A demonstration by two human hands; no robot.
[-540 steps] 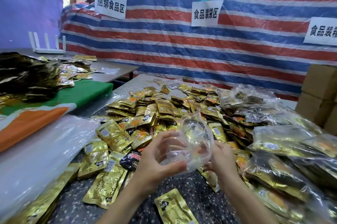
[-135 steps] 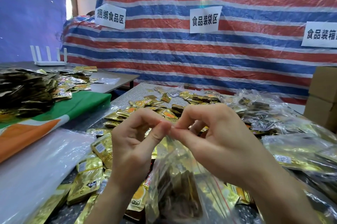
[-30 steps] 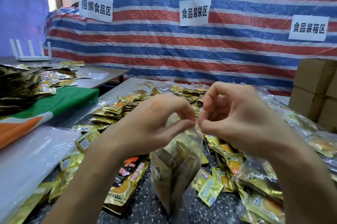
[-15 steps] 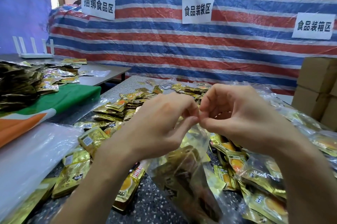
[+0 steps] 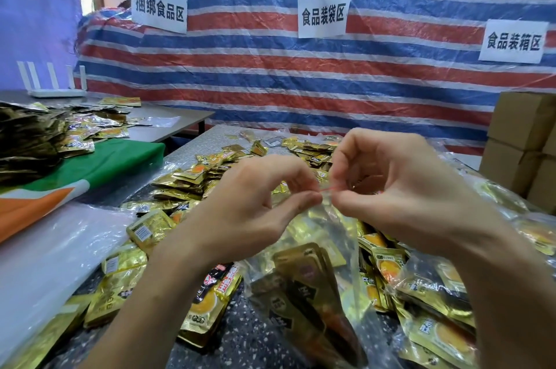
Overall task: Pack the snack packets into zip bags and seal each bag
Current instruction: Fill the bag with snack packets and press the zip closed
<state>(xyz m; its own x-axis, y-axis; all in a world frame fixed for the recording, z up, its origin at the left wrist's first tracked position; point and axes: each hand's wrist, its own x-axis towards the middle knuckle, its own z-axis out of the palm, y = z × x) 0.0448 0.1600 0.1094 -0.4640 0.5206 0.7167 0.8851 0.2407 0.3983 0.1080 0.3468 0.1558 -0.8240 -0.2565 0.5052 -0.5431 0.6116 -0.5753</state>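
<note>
- The left hand (image 5: 252, 212) and right hand (image 5: 403, 188) meet fingertip to fingertip above the table (image 5: 240, 344). Each pinches the top edge of the clear zip bag (image 5: 340, 236) between thumb and forefinger, with the other fingers curled back.
- Eighteen seconds ago the bag was empty and being pulled open. Now a stack of gold packets (image 5: 301, 278) sits inside it, so loading of this bag looks finished.
- Through the last few seconds both pinches have stayed at the bag's mouth, which suggests the closure is being pressed shut rather than more packets going in.
- A short length of the red zip strip (image 5: 326, 188) now shows between the two sets of fingertips. Half a second ago it could not be made out.
- A second ago the bag hung narrow and edge-on. Now its body has swung toward the camera, broad side showing, and hangs from the pinched top.
- The fingers hide both ends of the strip, so it cannot be told whether the seal is closed along its full length. It is perhaps only partly closed.
- For the task, this bag seems close to sealed and ready to join the filled bags (image 5: 436, 287) on the right.
- Many loose snack packets (image 5: 192, 176) still lie spread across the table, so most of the packing appears to remain.
</note>
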